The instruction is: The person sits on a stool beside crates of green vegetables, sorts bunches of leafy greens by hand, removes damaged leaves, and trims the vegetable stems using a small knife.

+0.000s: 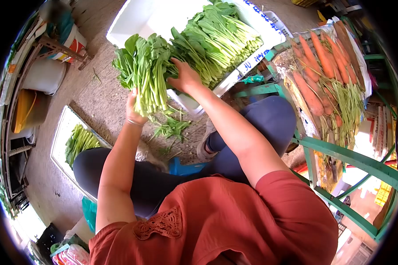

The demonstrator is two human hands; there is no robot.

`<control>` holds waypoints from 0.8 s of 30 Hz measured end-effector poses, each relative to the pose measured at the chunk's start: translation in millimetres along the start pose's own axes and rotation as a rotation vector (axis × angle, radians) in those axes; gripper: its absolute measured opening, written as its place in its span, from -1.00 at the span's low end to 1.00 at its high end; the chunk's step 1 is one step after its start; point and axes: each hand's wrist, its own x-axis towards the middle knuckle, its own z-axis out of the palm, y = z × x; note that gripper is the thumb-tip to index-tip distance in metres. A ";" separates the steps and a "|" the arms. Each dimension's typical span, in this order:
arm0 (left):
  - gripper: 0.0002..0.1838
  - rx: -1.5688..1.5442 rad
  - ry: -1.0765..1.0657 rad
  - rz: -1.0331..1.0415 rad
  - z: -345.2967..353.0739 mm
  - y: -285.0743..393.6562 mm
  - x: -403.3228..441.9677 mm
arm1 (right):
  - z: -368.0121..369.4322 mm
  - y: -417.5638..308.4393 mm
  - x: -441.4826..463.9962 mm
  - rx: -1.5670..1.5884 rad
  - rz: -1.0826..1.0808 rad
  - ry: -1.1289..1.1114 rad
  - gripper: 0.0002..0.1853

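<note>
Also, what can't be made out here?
- Left hand, head view: most fingers, behind the held greens.
- Right hand, head view: fingertips, lost among leaves.
- White box, head view: floor under its greens, covered by them.
- Tray, head view: part behind the left knee.

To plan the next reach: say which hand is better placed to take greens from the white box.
Right, probably: the right hand is beside the greens in the white box, while the left hand holds the bunch by its stems farther off.
</note>
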 end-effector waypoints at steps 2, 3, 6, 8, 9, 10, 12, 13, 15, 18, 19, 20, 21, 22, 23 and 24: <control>-0.51 -0.032 0.006 0.005 -6.5 3.0 0.0 | -2.8 3.4 7.8 0.055 0.041 -0.157 -0.65; -0.51 -0.050 0.021 0.003 0.5 4.1 -0.6 | -5.1 5.8 12.5 0.100 0.084 -0.308 -0.68; -0.24 -0.040 -0.071 -0.043 14.5 10.1 -5.4 | -10.3 4.7 20.1 0.059 0.074 -0.204 -0.69; -0.21 -0.095 -0.140 -0.051 11.9 11.3 -9.8 | -17.6 -0.2 24.4 -0.029 0.067 -0.146 -0.71; -0.20 -0.095 -0.184 -0.037 16.8 12.9 -12.0 | -15.4 5.2 24.9 -0.025 0.064 -0.148 -0.71; -0.18 -0.105 -0.243 -0.028 23.7 14.8 -12.1 | -11.4 13.4 26.2 -0.043 0.053 -0.081 -0.72; -0.14 -0.156 -0.376 -0.030 35.2 21.6 -16.6 | -15.9 23.5 23.3 -0.123 0.013 -0.014 -0.71; -0.13 -0.156 -0.474 -0.041 36.8 25.8 -17.8 | -12.6 43.7 26.3 -0.121 0.007 -0.017 -0.71; -0.10 -0.163 -0.486 -0.023 34.5 35.8 -24.0 | 10.6 89.6 37.9 -0.517 0.092 -0.328 -0.66; -0.13 -0.008 -0.297 0.118 30.6 46.6 -37.1 | -20.4 18.5 30.7 -0.389 0.352 0.004 -0.59; -0.16 0.031 -0.211 0.147 38.8 47.2 -44.7 | -32.8 -10.7 31.5 -0.296 0.252 -0.025 -0.51; -0.17 0.054 -0.162 0.160 30.9 50.1 -48.1 | -44.5 -38.2 35.6 -0.203 0.154 -0.053 -0.42; -0.18 0.077 -0.114 0.171 19.5 54.2 -49.7 | -53.7 -58.2 42.3 0.177 0.152 -0.300 -0.26; -0.21 -0.008 -0.209 0.113 22.2 59.1 -51.0 | -49.6 -76.0 37.1 0.592 0.233 -0.474 -0.11; -0.26 0.146 -0.075 0.128 25.4 60.0 -59.1 | -51.6 -90.0 29.7 0.797 0.234 -0.677 0.02; -0.28 0.280 -0.007 0.140 31.5 61.2 -62.9 | -51.3 -103.6 29.1 0.870 0.168 -0.898 0.13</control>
